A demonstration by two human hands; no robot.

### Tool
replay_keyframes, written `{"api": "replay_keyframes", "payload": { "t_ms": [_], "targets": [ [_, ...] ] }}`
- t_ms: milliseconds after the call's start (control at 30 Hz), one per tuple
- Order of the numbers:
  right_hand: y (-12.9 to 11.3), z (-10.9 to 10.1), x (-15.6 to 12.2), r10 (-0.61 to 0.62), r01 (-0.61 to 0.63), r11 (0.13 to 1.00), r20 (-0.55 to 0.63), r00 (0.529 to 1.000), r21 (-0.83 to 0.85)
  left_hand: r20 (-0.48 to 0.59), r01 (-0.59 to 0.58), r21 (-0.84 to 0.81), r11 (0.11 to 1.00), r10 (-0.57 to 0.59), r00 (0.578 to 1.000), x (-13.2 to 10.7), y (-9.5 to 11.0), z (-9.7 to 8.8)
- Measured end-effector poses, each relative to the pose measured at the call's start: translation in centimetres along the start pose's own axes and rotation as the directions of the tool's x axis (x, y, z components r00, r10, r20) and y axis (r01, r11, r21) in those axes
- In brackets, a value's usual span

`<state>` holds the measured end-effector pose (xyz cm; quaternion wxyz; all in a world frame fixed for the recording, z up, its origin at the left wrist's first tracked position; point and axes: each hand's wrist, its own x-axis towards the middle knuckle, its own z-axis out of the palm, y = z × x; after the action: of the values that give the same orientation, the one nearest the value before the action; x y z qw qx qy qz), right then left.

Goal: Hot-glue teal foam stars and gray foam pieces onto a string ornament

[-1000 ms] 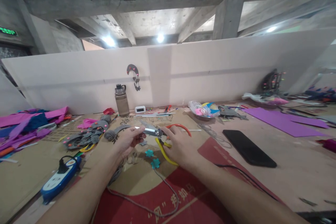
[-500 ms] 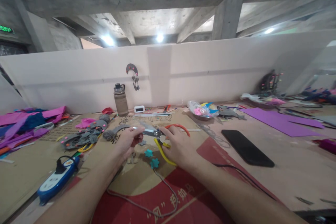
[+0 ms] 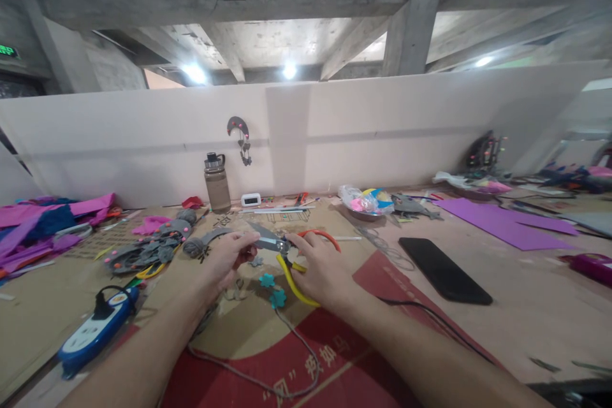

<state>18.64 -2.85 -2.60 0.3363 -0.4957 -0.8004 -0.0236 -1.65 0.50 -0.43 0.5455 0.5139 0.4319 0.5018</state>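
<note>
My right hand (image 3: 321, 270) is closed round a pair of scissors (image 3: 287, 254) with one yellow and one orange handle, blades pointing left. My left hand (image 3: 224, 259) pinches something small at the blade tips; what it is I cannot make out. Both hands hover just above a cardboard sheet (image 3: 268, 325) with a red printed area. Two teal felt flowers (image 3: 272, 290) on a grey cord (image 3: 287, 357) lie right below the scissors. A small grey felt star lies under the blades.
A blue power strip (image 3: 93, 329) lies at the left. Grey felt pieces (image 3: 148, 248) and pink and purple felt (image 3: 43, 223) are piled further left. A bottle (image 3: 217, 183) stands by the back wall. A black phone (image 3: 444, 270) and purple sheet (image 3: 507, 223) lie right.
The view has drifted a little, so everything sits slightly lower and to the left. My hands keep the same hold on the scissors and the small piece.
</note>
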Motion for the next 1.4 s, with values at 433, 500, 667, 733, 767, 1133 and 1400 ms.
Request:
{"api": "replay_keyframes", "payload": {
  "t_ms": [433, 500, 667, 733, 767, 1133, 1400],
  "targets": [
    [0.1, 0.2, 0.0, 0.043, -0.044, 0.996, 0.027, 0.999, 0.074, -0.021, -0.006, 0.132, 0.991, 0.009, 1.0, 0.4, -0.6, -0.3],
    [0.1, 0.1, 0.0, 0.043, -0.045, 0.996, 0.021, 0.999, 0.082, -0.01, -0.014, 0.144, 0.989, 0.016, 1.0, 0.4, -0.6, -0.4],
    [0.1, 0.2, 0.1, 0.052, -0.053, 0.995, 0.017, 0.999, 0.083, 0.001, -0.019, 0.18, 0.983, 0.019, 1.0, 0.5, -0.8, -0.7],
    [0.1, 0.2, 0.1, 0.054, -0.056, 0.995, 0.021, 0.998, 0.08, 0.002, -0.022, 0.198, 0.98, 0.022, 1.0, 0.6, -0.8, -0.8],
    [0.1, 0.2, 0.1, 0.054, -0.055, 0.995, 0.021, 0.998, 0.078, 0.002, -0.024, 0.204, 0.979, 0.024, 1.0, 0.6, -0.8, -0.8],
    [0.3, 0.0, 0.2, 0.057, -0.057, 0.991, 0.001, 0.998, 0.125, 0.005, -0.045, 0.196, 0.98, 0.045, 0.999, 0.5, -0.6, -0.8],
    [2.3, 0.6, 1.4, 0.143, -0.078, 0.912, -0.134, 0.98, 0.403, 0.048, -0.162, 0.563, 0.81, 0.163, 0.985, 1.4, -0.7, -1.8]
  ]
}}
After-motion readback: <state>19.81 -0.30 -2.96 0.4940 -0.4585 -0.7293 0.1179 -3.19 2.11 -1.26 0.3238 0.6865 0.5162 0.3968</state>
